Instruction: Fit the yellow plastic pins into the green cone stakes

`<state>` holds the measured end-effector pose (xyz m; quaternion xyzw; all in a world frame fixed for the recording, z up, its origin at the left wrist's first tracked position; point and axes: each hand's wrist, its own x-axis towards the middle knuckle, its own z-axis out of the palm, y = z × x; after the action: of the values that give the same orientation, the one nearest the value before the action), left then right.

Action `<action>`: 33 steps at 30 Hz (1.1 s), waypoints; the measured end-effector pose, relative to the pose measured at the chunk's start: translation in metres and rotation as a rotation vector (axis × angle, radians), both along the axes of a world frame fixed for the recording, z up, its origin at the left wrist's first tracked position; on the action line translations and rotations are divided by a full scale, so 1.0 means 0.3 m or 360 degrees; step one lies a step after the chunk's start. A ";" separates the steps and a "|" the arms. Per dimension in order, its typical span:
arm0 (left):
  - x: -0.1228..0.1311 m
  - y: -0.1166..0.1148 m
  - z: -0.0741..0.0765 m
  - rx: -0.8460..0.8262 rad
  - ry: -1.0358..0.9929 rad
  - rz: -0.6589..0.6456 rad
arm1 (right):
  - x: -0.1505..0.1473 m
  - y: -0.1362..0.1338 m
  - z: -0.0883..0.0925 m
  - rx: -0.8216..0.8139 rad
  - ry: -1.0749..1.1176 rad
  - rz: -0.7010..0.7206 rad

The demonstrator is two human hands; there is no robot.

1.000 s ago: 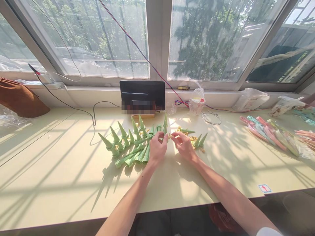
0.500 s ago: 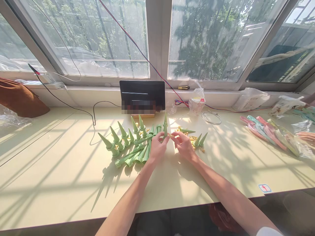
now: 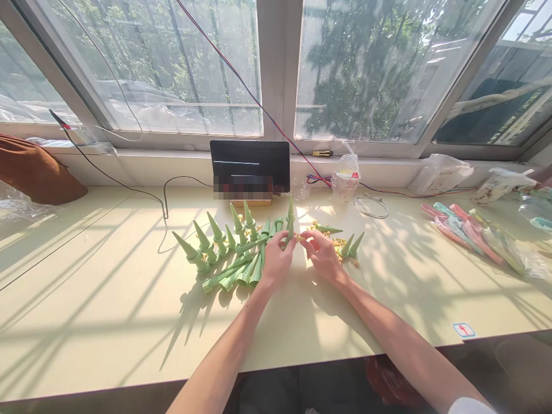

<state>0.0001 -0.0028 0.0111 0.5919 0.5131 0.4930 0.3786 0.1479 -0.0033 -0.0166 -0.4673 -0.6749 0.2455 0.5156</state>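
My left hand [image 3: 278,259] is closed around a green plastic watering spike [image 3: 290,229], its point upward. From the right, my right hand [image 3: 323,256] pinches a small yellow valve piece [image 3: 299,237] against the spike's side. Left of my hands, several upright green spikes [image 3: 215,227] stand in a row, some with yellow pieces on them. Long green tapered tubes [image 3: 235,273] lie fanned out in front of that row. Beyond my right hand is a pile of small yellow pieces [image 3: 338,246] with a few green cones [image 3: 354,245] beside it.
A dark tablet [image 3: 250,158] leans at the back by the window. Near it are a bagged cup [image 3: 345,178] and a coiled white cable [image 3: 371,207]. Pink and teal hanger-like plastic items [image 3: 466,230] lie at the right; a brown cloth [image 3: 38,172] is far left.
My two hands stay almost in place, still on the spike and the yellow piece. At the right edge, another person's hand has left the view, and a teal item now shows there.
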 end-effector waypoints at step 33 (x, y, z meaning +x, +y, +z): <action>0.008 -0.001 -0.019 -0.0013 0.0031 -0.0103 | -0.002 0.004 0.007 -0.0122 -0.0131 -0.0088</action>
<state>0.0024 -0.0033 0.0056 0.6114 0.4992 0.4727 0.3918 0.1474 -0.0022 -0.0145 -0.5150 -0.6724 0.2374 0.4757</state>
